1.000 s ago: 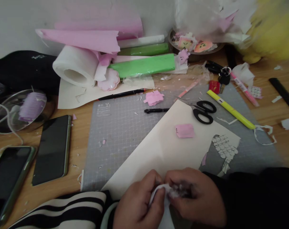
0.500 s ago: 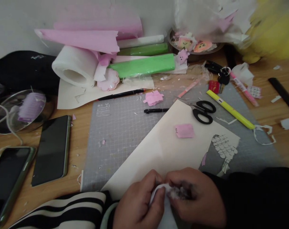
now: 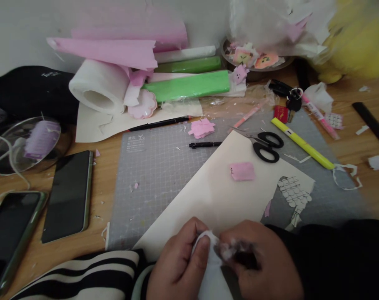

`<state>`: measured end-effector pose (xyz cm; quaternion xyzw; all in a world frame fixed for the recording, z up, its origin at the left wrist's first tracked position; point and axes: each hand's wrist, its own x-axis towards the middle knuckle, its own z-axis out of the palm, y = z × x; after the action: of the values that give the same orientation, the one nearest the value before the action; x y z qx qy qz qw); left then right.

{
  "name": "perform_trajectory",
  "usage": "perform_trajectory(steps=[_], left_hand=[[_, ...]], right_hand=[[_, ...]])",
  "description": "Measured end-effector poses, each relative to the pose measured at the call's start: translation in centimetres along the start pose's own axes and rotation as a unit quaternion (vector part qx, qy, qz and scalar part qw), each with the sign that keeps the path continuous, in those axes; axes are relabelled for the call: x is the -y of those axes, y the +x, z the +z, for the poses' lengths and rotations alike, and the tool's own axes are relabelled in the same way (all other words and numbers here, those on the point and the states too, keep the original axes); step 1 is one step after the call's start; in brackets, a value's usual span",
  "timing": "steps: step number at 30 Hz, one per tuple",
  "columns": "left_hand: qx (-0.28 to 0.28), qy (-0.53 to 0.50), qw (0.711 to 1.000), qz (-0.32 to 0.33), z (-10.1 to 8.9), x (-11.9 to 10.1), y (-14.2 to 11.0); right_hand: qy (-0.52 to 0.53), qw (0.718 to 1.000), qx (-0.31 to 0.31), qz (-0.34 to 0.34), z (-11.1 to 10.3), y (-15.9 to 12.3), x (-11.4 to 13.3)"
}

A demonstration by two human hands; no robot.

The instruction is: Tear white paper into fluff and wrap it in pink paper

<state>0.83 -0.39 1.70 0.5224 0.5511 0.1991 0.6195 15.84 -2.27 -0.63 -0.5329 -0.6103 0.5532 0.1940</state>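
At the bottom middle, my left hand (image 3: 180, 262) is closed on a soft white sheet that looks like tissue (image 3: 213, 275), with the thumb pressed on its upper end. Just to the right, my right hand (image 3: 261, 258) is closed in a pinch on a small, ragged whitish tuft of tissue (image 3: 229, 251), blurred by motion. The fingertips are close to the sheet's edge; whether tuft and sheet are joined I cannot tell. Beyond both hands lies a large cream paper sheet (image 3: 205, 196), bearing a small pink paper piece (image 3: 242, 171).
Black-handled scissors (image 3: 266, 146), a black pen (image 3: 205, 145) and pink paper pieces (image 3: 202, 128) lie around a grey cutting mat (image 3: 145, 175). A yellow cutter (image 3: 302, 143) is at right, two phones (image 3: 69, 196) at left. A tissue roll (image 3: 98, 87) stands behind.
My hands have drawn slightly apart, the right one moving right and a little down with the whitish tuft. More of the white sheet shows between them.
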Motion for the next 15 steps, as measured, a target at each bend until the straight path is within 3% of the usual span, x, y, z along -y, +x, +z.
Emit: perform_trajectory(steps=[3, 5, 11, 15], left_hand=[[0.003, -0.001, 1.0, 0.0, 0.0, 0.0, -0.1], [0.006, 0.007, 1.0, 0.006, -0.1, 0.0, -0.1], [0.034, 0.04, 0.998, 0.028, -0.3, 0.0, -0.2], [0.033, 0.044, 0.998, 0.029, -0.2, 0.0, -0.2]], right_hand=[[-0.008, 0.995, -0.097, -0.003, 1.0, -0.9, -0.8], [0.005, 0.995, -0.101, -0.005, 1.0, -1.1, -0.7], [0.065, 0.996, 0.009, 0.06, -1.5, 0.6, 2.0], [0.135, 0.986, 0.077, 0.054, -1.9, 1.3, 1.9]])
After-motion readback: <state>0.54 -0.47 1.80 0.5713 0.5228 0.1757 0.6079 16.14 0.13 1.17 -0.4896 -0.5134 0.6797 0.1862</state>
